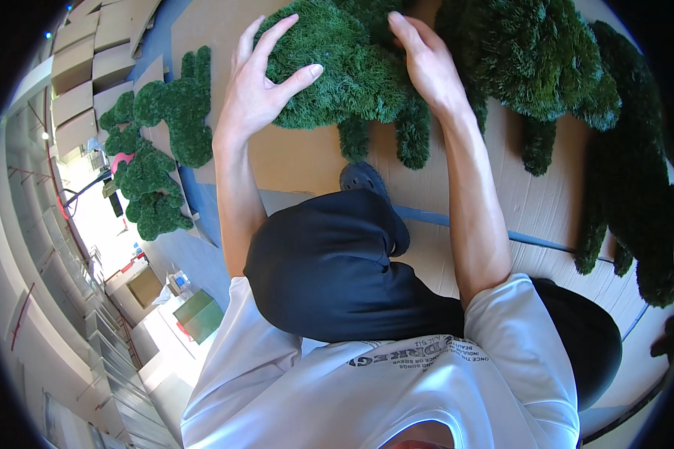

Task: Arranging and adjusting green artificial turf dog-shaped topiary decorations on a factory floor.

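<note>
A bushy green artificial-grass animal figure (pixel 329 63) on short legs stands in front of me. At its left side is my left hand (pixel 258 86), thumb and fingers spread wide and not closed on anything. My right hand (pixel 429 67) reaches to its right part, fingers stretched out and slightly bent, with nothing seen between them. Whether the fingertips of either hand press into the grass cannot be told. Close to my right hand is another, larger grass figure (pixel 543 60).
Flattened cardboard (pixel 292 161) covers the floor under the figures. A dark, tall grass figure (pixel 629 150) stands at the far right. Several smaller grass figures (pixel 180 112) are on the left, near stacked cardboard boxes (pixel 75 93). My bent knee (pixel 322 262) and shoe (pixel 363 179) are close below the front figure.
</note>
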{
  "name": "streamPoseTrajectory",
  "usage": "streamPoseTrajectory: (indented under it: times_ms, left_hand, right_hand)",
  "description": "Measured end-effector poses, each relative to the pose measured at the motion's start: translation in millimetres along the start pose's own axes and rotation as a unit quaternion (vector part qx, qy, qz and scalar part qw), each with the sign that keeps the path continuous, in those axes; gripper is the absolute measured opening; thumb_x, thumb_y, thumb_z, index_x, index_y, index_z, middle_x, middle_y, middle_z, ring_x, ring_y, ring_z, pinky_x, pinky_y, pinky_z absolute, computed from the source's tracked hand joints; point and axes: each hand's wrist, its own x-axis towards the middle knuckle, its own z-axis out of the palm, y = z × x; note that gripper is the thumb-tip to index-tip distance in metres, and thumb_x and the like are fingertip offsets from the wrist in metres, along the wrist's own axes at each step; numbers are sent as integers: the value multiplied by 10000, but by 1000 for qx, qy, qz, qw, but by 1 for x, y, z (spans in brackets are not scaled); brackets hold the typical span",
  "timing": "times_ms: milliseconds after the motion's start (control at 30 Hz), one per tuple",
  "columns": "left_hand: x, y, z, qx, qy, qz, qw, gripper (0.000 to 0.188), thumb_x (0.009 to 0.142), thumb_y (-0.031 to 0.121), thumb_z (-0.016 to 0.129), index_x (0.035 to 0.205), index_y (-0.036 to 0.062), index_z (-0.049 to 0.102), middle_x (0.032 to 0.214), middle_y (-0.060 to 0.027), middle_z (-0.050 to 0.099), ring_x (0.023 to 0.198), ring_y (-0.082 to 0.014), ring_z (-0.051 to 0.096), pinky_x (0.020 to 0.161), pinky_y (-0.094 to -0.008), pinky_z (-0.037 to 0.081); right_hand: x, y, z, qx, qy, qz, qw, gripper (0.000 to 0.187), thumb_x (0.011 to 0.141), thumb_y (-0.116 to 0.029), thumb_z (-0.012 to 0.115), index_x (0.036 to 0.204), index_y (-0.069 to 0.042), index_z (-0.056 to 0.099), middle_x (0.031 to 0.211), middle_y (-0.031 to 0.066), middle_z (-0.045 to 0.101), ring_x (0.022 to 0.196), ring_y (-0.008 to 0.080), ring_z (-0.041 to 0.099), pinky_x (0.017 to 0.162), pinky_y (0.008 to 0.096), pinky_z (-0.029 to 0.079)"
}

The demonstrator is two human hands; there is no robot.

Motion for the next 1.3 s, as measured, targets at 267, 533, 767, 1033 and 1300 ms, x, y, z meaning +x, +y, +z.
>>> streamPoseTrajectory:
  times_ms: [267,533,767,1033,1300]
  left_hand:
    - [1,1,10,-11,8,29,999,671,883,278,810,1493,198,542,1593,-227,330,1467,-349,375,1187,-457,336]
    - [0,24,18,134,24,1,991,703,887,362,795,1511,212,507,1599,-249,316,1479,-401,342,1193,-486,324]
    - [-2,34,36,180,66,-1,981,753,843,417,821,1489,199,502,1597,-246,319,1459,-428,349,1178,-520,339]
    - [-3,27,38,180,68,4,981,714,859,342,792,1493,212,491,1571,-219,352,1431,-437,363,1172,-525,344]
    - [-2,23,34,145,51,-5,988,743,842,357,778,1496,201,463,1593,-246,306,1490,-451,276,1192,-582,271]
  right_hand:
    - [-10,-34,-4,-166,-171,-67,969,707,877,-298,745,1438,40,481,1406,318,551,1322,408,549,1122,426,437]
    - [-8,-17,-4,-99,-148,-54,983,638,850,-187,724,1412,30,513,1343,314,601,1291,402,577,1108,423,448]
    - [-10,-13,-12,-48,-155,-30,986,662,843,-169,716,1430,40,493,1349,305,605,1298,368,580,1105,408,451]
    - [-13,-22,-11,-84,-152,-35,984,716,847,-206,726,1459,45,453,1403,315,561,1334,397,545,1134,425,428]
    - [-15,-24,-8,-135,-165,-63,975,810,835,-313,781,1470,51,432,1443,322,514,1350,418,520,1146,439,421]
